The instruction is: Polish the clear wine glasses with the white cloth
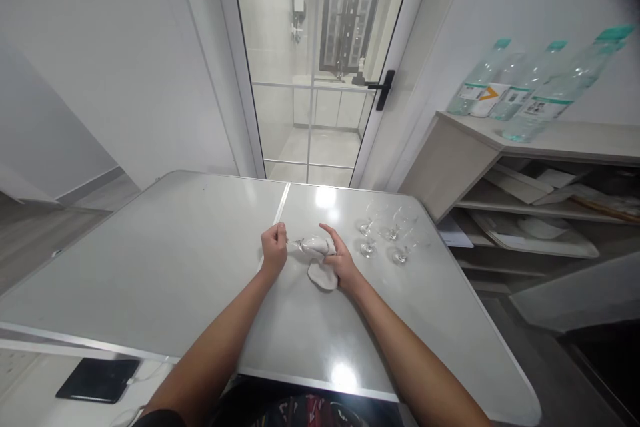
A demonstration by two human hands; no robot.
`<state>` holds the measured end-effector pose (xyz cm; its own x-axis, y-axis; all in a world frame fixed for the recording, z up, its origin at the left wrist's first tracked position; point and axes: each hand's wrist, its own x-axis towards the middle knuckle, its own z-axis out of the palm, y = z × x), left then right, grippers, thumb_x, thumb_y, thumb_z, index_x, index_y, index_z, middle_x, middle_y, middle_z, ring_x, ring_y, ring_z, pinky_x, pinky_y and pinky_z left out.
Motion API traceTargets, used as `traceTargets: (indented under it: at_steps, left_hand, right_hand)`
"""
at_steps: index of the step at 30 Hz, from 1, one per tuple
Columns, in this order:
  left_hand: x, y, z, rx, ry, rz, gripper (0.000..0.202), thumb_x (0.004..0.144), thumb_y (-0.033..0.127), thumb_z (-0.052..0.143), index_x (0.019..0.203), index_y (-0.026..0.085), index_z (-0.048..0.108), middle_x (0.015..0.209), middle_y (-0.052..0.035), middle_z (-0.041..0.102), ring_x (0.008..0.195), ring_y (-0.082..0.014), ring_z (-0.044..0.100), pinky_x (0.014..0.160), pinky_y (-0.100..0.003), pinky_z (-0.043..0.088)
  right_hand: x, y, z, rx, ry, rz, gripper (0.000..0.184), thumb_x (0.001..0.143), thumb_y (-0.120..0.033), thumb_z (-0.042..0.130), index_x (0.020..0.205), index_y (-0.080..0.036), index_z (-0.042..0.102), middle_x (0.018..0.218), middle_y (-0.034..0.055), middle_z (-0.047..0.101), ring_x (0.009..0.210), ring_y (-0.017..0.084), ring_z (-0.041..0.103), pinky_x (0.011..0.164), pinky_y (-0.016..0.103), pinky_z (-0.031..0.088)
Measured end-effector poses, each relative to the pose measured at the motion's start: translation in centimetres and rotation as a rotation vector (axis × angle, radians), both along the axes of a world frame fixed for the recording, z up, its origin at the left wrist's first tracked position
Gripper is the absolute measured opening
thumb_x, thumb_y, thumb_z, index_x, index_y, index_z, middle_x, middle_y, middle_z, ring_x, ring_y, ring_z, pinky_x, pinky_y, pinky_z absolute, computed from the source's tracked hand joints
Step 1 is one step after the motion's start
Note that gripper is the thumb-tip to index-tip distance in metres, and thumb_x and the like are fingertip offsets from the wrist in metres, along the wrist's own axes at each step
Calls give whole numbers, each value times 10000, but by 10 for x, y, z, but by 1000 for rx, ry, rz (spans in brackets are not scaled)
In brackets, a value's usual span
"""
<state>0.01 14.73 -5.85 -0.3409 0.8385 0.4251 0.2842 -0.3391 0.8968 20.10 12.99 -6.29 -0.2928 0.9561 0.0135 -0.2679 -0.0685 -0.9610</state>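
A stemmed glass [310, 245] lies sideways between my hands, above the table. My left hand [274, 247] is closed around its foot end, with the foot itself hidden in the fist. At the bowl end, my right hand [342, 259] presses a white cloth [323, 276] to the glass. Part of the cloth appears to be inside the bowl, and the rest hangs below the palm. The index finger of that hand is stretched out, while the other fingers are partly hidden.
Several clear stemmed glasses [369, 249] stand upright on the glossy white table [165, 267], right of my hands. Plastic bottles [537, 110] line the shelf unit [460, 160] on the right. A black tablet-like device [99, 379] lies at lower left. Behind the table is a glass door [285, 120].
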Motion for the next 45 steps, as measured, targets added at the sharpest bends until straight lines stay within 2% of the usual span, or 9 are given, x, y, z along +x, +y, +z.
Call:
traceTargets:
  at_steps: [9,14,18,21,26,32,36,39,45]
  left_hand:
    - [-4,1,1,-27,-28,-13,473,990,446,470,581,213,429,535,8,423,516,-138,402,525,-278,336]
    - [2,-2,3,-29,-2,-39,478,976,469,487,583,214,391,546,10,404,539,-141,393,540,-281,331]
    - [3,0,0,-72,-44,-8,482,991,481,457,593,216,398,536,19,399,509,-132,388,513,-277,317]
    - [1,1,-1,-79,-62,-7,481,992,475,460,592,215,397,533,24,391,498,-125,385,503,-269,317]
    - [-3,2,-1,-93,-73,-23,482,979,479,477,581,212,427,520,19,410,494,-125,391,486,-259,314]
    - [4,-2,-4,-52,-23,-43,473,987,479,472,600,214,410,550,15,416,521,-132,404,506,-264,330]
    - [4,-2,-2,-46,-48,2,482,992,490,448,596,217,411,544,13,425,511,-133,405,502,-270,335]
    - [2,-2,1,-64,-105,-4,490,986,508,454,594,219,401,540,20,400,493,-125,383,485,-268,328]
    - [2,-1,2,-122,-205,-43,479,970,503,475,596,224,366,539,29,367,478,-118,366,454,-258,300]
  right_hand:
    - [6,2,2,56,-85,-90,927,561,-83,548,1462,-294,487,905,-4,640,712,163,581,577,222,462]
    - [8,1,3,143,-146,-50,984,612,-104,577,1556,-316,392,1331,50,635,1187,291,617,891,380,554]
    - [9,1,2,276,-209,17,967,631,-89,575,1557,-304,399,1581,8,444,1450,294,418,1163,453,386]
    - [8,3,-1,390,-278,24,902,651,-58,557,1520,-277,454,1557,19,476,1472,281,380,1215,458,305]
    - [7,5,-8,410,-356,-30,767,703,-64,539,1444,-260,507,1219,44,689,1153,263,612,1099,468,441]
    - [5,4,-6,342,-271,-116,902,637,-76,540,1503,-305,442,1563,13,448,1484,266,360,1245,499,232]
    - [5,2,1,239,-220,11,952,612,-90,545,1532,-306,428,1461,28,545,1350,282,511,1142,462,406]
    - [5,0,6,114,-143,58,976,580,-96,552,1529,-295,436,1279,38,645,1073,264,645,864,354,555]
    - [7,1,8,53,-52,24,932,572,-96,558,1484,-269,478,949,6,675,762,193,628,621,249,499]
